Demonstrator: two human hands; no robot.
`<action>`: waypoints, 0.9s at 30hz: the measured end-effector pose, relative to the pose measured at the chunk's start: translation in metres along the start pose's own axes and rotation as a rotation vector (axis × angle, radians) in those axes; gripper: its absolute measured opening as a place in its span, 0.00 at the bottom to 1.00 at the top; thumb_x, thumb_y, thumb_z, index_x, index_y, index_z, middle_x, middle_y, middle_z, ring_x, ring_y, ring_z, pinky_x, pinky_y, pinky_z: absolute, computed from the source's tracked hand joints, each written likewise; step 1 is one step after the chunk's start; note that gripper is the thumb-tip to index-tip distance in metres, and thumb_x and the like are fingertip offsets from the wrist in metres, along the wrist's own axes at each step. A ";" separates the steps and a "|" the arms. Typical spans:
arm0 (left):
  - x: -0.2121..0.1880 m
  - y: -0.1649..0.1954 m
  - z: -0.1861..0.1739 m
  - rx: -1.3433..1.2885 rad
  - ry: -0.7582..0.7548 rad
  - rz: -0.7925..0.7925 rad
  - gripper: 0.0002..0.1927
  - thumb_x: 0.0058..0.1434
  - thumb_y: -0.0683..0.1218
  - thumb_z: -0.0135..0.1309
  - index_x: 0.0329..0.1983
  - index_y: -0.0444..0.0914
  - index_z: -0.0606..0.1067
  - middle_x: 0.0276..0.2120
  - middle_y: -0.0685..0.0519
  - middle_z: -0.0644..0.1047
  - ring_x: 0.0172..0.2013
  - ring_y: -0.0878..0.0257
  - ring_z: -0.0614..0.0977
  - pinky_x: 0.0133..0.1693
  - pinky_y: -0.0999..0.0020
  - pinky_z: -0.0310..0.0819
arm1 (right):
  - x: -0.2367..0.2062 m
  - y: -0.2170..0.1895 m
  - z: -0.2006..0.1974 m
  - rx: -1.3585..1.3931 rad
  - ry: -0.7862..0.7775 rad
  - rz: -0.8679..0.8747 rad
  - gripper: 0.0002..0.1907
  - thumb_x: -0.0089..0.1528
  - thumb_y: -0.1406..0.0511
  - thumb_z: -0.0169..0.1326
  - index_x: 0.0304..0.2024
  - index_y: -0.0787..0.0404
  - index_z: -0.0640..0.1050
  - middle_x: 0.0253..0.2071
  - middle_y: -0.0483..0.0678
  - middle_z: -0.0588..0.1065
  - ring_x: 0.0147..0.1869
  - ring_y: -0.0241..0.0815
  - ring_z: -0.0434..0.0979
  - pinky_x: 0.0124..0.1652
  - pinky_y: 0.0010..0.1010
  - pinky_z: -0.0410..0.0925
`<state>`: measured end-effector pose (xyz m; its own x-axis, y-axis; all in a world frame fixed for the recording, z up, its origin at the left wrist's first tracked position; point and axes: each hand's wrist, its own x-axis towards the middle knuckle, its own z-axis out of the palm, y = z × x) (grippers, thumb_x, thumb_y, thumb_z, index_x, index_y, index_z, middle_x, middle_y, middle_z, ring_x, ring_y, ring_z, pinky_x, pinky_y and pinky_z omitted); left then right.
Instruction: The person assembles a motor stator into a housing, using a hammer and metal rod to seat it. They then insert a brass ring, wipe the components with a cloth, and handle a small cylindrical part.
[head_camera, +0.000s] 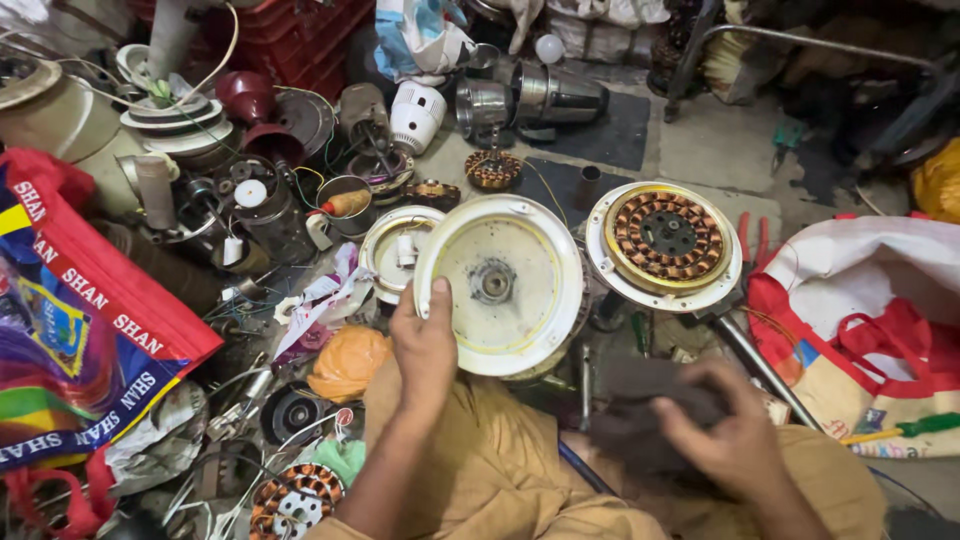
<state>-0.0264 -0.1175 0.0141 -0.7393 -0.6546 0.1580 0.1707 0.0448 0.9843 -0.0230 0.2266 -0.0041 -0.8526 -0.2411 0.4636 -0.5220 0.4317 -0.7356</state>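
Head view: left hand (425, 345) gripping the left rim of a round white fan motor cover (500, 285), thumb over the edge, cover tilted up on the lap. Right hand (725, 435) closed around a dark grey rag (650, 400) – blurred, so finger positions unclear – just below and right of the cover. Copper-wound stator in its white housing (665, 245) beside the cover, to its right. Smaller white cover (395, 250) partly behind the left edge. Orange cloth bundle (348, 362) near the left wrist – red-and-white bag (870, 320) at far right.
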 end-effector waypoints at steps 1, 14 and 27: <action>-0.005 -0.001 0.001 0.022 0.014 0.017 0.18 0.70 0.49 0.52 0.54 0.31 0.78 0.39 0.47 0.83 0.39 0.65 0.79 0.44 0.67 0.75 | 0.015 -0.018 0.012 0.067 -0.041 0.089 0.18 0.51 0.64 0.68 0.40 0.64 0.76 0.36 0.47 0.78 0.41 0.35 0.77 0.44 0.27 0.71; -0.059 -0.011 0.016 0.054 -0.015 0.202 0.20 0.73 0.48 0.47 0.60 0.31 0.74 0.47 0.41 0.83 0.47 0.53 0.85 0.48 0.62 0.78 | 0.083 -0.087 0.179 -0.104 0.217 -0.051 0.24 0.62 0.66 0.58 0.55 0.77 0.70 0.55 0.66 0.69 0.60 0.64 0.70 0.58 0.45 0.66; 0.006 -0.003 0.004 0.033 0.107 0.202 0.19 0.73 0.48 0.45 0.58 0.29 0.75 0.40 0.41 0.84 0.40 0.58 0.83 0.45 0.64 0.77 | 0.133 -0.115 0.119 -0.407 -0.803 -0.435 0.33 0.47 0.74 0.55 0.58 0.58 0.77 0.51 0.56 0.73 0.57 0.58 0.71 0.53 0.46 0.66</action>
<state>-0.0342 -0.1188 0.0121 -0.6185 -0.7061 0.3448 0.2854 0.2069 0.9358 -0.0788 0.0416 0.0832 -0.4304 -0.8999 0.0704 -0.8729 0.3951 -0.2863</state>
